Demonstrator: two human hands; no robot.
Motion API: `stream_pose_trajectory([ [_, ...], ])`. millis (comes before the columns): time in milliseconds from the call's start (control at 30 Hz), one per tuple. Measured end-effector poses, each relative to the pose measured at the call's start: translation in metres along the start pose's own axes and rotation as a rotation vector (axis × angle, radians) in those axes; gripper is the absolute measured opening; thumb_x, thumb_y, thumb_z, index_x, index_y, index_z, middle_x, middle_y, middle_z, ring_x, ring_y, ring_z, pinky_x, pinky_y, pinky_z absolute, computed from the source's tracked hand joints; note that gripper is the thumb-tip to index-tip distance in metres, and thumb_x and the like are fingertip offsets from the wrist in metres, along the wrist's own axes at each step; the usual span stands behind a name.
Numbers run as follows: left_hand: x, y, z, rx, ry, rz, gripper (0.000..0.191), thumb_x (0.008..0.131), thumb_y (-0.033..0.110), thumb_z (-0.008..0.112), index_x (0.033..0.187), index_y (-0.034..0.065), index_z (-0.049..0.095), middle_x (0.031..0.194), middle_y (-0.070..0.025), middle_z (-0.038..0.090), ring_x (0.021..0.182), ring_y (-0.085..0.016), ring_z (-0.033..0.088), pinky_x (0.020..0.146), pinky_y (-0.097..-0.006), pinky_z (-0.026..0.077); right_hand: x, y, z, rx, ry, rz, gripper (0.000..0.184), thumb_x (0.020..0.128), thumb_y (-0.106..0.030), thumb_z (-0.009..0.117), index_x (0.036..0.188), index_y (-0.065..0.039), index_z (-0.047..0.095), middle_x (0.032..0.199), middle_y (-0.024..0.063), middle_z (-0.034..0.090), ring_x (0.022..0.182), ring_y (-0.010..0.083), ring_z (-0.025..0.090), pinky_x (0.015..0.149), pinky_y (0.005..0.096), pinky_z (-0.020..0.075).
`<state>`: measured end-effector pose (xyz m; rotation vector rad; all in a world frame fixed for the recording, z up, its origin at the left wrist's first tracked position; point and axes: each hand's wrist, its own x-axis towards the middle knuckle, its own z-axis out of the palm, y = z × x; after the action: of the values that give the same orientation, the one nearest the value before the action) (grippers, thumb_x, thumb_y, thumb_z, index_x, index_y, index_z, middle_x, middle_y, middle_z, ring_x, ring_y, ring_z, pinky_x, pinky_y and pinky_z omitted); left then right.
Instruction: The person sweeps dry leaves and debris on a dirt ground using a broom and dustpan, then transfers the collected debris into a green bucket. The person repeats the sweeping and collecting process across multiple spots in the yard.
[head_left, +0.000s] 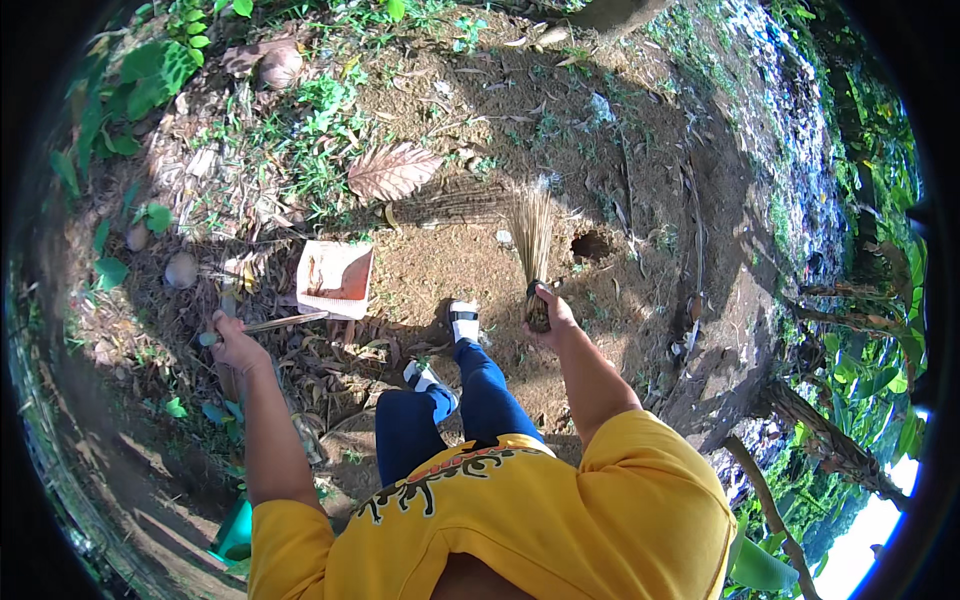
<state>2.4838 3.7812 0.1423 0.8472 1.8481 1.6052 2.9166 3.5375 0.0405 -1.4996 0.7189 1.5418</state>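
Note:
My left hand (237, 345) grips the end of the long thin handle of a dustpan (335, 279). The pan is pale red, with a brown stain or residue inside, and lies to the right of that hand over dry leaves. My right hand (551, 319) is closed around the bound end of a stick broom (531, 232). Its bristles point away from me, and their tips are over bare soil. A large dry brown leaf (394, 172) lies on the ground between the pan and the bristle tips, farther out.
A small hole (591, 245) opens in the soil right of the broom. Coconut husk (280, 67) lies far left. Scattered litter (787, 112) covers the ground at far right. A green container (234, 531) stands at lower left. A tree trunk (832, 442) leans at right.

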Motion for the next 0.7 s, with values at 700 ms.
stream_pose_trajectory([
  [700,0.035,-0.002,0.027,-0.077,-0.038,0.012,0.010,0.081,0.012,0.054,0.075,0.0099,0.046,0.059,0.0025,0.041,0.052,-0.007,0.037,0.048,-0.0216,0.030,0.004,0.005,0.103,0.028,-0.063,0.106,0.028,0.079,-0.033,0.059,0.082,-0.009,0.045,0.063,0.0099,0.052,0.051,0.0242,0.055,0.041,0.0360,0.0448],
])
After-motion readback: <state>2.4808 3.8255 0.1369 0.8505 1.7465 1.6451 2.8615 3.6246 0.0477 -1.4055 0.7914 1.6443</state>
